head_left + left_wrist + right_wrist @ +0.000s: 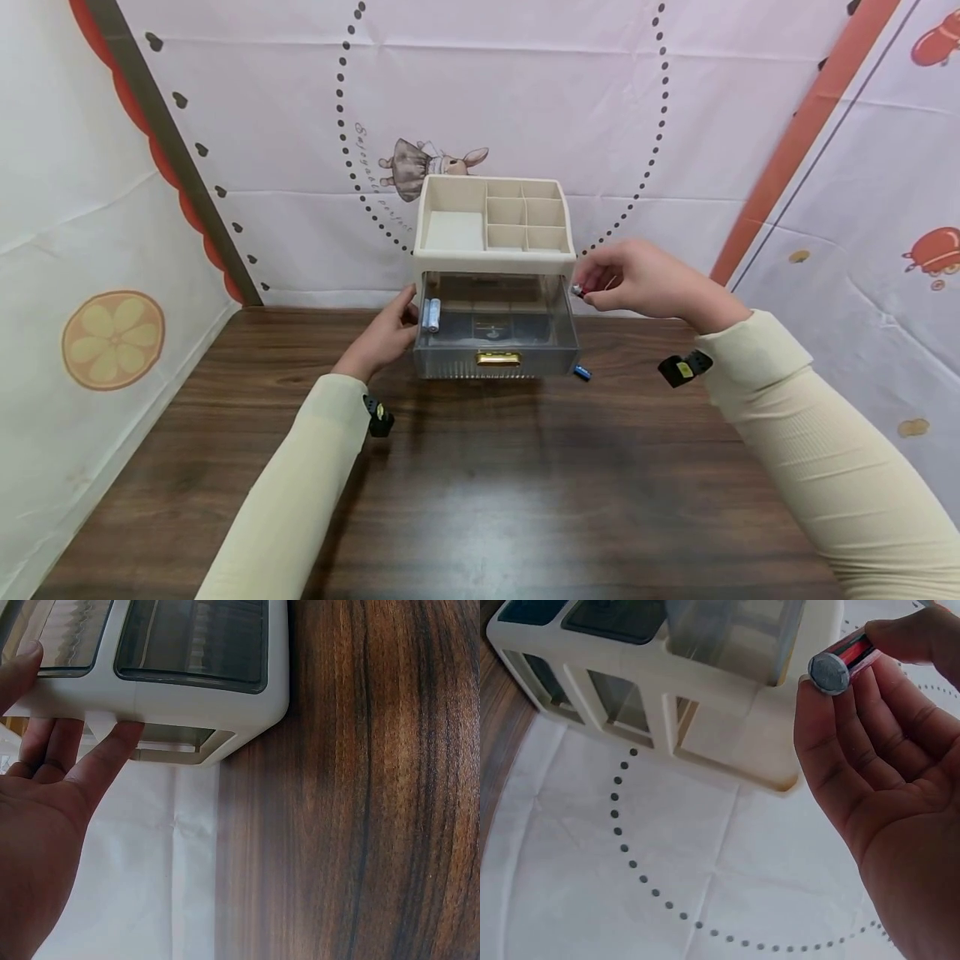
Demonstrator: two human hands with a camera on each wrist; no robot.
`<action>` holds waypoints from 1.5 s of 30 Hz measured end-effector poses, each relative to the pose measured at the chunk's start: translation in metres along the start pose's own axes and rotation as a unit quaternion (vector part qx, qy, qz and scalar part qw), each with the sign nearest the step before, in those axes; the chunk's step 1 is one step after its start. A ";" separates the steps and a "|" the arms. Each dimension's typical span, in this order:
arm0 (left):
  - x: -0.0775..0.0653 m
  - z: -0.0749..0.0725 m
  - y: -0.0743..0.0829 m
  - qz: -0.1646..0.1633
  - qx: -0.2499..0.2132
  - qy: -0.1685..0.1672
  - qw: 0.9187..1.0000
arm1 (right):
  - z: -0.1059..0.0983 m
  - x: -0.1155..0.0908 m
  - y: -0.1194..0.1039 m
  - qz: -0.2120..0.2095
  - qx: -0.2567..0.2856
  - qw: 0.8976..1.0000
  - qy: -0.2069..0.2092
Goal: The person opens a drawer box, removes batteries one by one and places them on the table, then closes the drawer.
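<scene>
A cream desk organizer (495, 262) with clear drawers stands against the back wall. Its pulled-out upper drawer (450, 363) has a gold handle (498, 359) and holds two light-blue batteries (431, 315) at its left side. My left hand (384, 332) grips the organizer's left side; in the left wrist view the thumb lies along the side and the fingers (112, 754) reach round the back edge. Right of the organizer, my right hand (637, 279) pinches a red-and-black battery (844, 666) between thumb and fingers, its flat silver end showing in the right wrist view.
A dark blue battery (582, 372) lies on the brown wooden table (480, 483), just right of the drawer. Several compartments (527, 212) divide the organizer's top. Printed cloth (510, 100) covers the wall behind and both sides.
</scene>
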State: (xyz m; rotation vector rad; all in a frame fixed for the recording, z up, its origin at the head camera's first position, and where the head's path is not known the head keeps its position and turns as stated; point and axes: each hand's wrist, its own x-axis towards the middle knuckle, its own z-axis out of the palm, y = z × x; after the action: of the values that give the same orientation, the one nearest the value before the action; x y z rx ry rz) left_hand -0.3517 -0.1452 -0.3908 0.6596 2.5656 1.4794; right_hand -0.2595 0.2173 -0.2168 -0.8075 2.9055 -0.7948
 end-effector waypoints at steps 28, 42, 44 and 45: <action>-0.002 0.002 0.007 -0.008 0.008 -0.006 1.000 | 0.029 -0.012 0.058 0.077 0.054 0.996 -0.007; -0.002 0.002 0.008 -0.021 0.008 -0.008 1.000 | 0.046 -0.013 0.085 0.103 0.069 0.992 -0.008; 0.000 0.002 0.005 -0.017 0.009 -0.007 1.000 | 0.049 -0.013 0.090 0.106 0.069 0.992 -0.010; -0.002 0.001 0.010 -0.014 0.011 -0.008 1.000 | 0.050 -0.013 0.091 0.109 0.070 0.992 -0.011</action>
State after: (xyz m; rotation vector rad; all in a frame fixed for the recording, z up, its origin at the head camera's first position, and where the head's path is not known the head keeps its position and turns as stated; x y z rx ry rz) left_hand -0.3465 -0.1408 -0.3836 0.6315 2.5725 1.4333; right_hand -0.2840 0.2673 -0.3056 -0.4741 2.8135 -0.9463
